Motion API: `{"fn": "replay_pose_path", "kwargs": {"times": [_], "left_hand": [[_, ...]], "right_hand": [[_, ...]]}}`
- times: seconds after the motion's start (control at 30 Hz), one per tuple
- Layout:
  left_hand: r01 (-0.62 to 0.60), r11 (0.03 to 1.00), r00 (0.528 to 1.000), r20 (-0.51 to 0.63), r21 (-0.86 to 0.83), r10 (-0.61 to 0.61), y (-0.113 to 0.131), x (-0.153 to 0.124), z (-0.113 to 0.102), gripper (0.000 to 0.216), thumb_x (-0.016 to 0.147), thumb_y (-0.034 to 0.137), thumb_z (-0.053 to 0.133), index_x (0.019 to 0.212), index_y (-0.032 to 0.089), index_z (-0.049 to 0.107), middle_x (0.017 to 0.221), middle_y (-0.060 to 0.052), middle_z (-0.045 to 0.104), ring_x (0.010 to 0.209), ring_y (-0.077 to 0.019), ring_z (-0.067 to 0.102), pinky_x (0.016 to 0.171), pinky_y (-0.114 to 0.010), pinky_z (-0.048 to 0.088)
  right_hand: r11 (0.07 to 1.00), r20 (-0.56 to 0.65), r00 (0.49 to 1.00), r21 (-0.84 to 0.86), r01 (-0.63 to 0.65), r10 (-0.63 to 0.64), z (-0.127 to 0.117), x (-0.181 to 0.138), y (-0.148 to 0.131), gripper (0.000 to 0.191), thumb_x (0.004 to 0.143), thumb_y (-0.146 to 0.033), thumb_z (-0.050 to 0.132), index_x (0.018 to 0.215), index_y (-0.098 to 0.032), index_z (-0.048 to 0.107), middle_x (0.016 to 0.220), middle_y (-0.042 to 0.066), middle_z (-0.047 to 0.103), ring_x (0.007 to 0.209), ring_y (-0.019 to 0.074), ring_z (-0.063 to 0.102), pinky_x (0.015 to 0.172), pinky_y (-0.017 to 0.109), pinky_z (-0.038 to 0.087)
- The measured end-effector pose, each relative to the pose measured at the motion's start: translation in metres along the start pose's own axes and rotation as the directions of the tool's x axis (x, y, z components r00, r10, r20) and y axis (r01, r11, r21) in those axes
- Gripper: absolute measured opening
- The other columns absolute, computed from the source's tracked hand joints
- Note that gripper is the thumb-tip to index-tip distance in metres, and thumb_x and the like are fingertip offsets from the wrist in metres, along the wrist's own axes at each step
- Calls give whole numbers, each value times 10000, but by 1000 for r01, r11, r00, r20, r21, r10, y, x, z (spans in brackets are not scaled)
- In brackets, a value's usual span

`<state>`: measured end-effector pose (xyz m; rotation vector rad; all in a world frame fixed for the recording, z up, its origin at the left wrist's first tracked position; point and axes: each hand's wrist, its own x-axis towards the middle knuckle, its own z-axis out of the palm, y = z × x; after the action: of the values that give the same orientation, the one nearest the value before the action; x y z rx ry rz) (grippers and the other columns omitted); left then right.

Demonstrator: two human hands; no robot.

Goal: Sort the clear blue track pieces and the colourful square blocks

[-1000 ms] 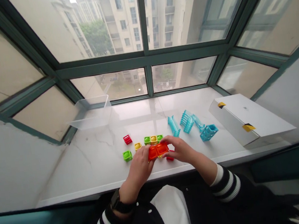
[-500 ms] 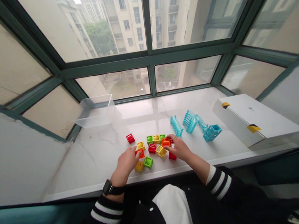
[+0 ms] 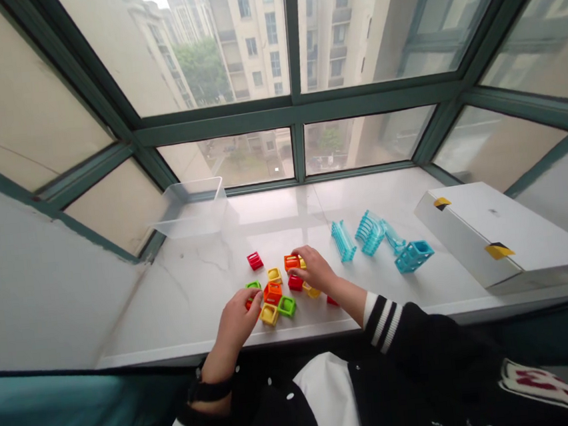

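My right hand (image 3: 315,268) pinches an orange block (image 3: 291,262) between thumb and fingers, at the place of the green-yellow-green row. That row is mostly hidden; a bit of yellow shows beside the block. Under the right hand lie a red block (image 3: 295,283), a yellow block (image 3: 312,290) and another red block (image 3: 332,300), all partly covered. My left hand (image 3: 240,316) has its fingers closed around a red-orange block (image 3: 249,304), mostly hidden. Near its fingertips are a green block (image 3: 253,285), an orange block (image 3: 272,292), a yellow block (image 3: 269,315) and another green block (image 3: 287,306).
A red block (image 3: 254,261) and a yellow block (image 3: 274,275) lie farther back. Several clear blue track-like pieces (image 3: 370,233) and a blue open cube frame (image 3: 413,256) sit to the right. A clear plastic bin (image 3: 191,212) stands back left, a white box (image 3: 511,231) far right.
My right hand has moved left with the orange block, over the row. My left hand has shifted left, uncovering an orange block and a green one. The view has turned slightly left.
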<state>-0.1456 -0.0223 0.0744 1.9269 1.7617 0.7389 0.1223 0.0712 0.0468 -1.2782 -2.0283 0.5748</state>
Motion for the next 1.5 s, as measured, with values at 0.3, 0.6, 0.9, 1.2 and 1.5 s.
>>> {"fn": "replay_pose_path", "kwargs": {"times": [0.3,0.6,0.9,1.2,1.5], "left_hand": [[-4,994,990,-140,-106,-11,6,-10,-6,401,1041,535,463,1001,243,734,1022,-59,767,973,-240,717,921,-364,556],[-141,946,976,-121,292,183,-9,73,13,353,1077,409,417,1100,220,715,1076,-105,716,1028,-281,647,969,-423,508],[-175,861,983,31,477,183,-35,104,52,308,1054,318,434,1195,171,665,1263,-175,660,1083,-309,640,943,-446,524],[-199,916,980,45,349,196,-68,81,64,443,1042,366,428,1397,187,623,1540,-160,575,1456,-357,493,1190,-579,419],[-404,913,904,-128,60,409,8,42,40,449,1044,377,520,1472,243,537,1476,-136,604,1394,-307,558,1193,-556,457]], "right_hand": [[944,200,970,-323,-68,138,55,66,-13,374,956,-353,747,1268,-177,641,1242,153,726,1158,284,665,1105,440,420],[994,42,998,-108,-31,36,4,34,2,310,953,-240,681,1260,-201,670,1283,123,699,1239,261,625,1113,423,465],[982,-477,877,-186,-32,-62,-161,-68,43,214,992,-307,589,1162,-228,691,1190,100,725,1170,272,655,1083,465,494],[760,-476,816,-380,-527,328,-216,-130,149,560,879,-439,651,1371,-173,637,1312,184,613,1250,348,590,1085,516,487],[936,-217,916,-25,-351,338,-206,-124,72,496,852,-495,759,1280,-254,689,1258,118,672,1056,286,661,827,405,613]]}}
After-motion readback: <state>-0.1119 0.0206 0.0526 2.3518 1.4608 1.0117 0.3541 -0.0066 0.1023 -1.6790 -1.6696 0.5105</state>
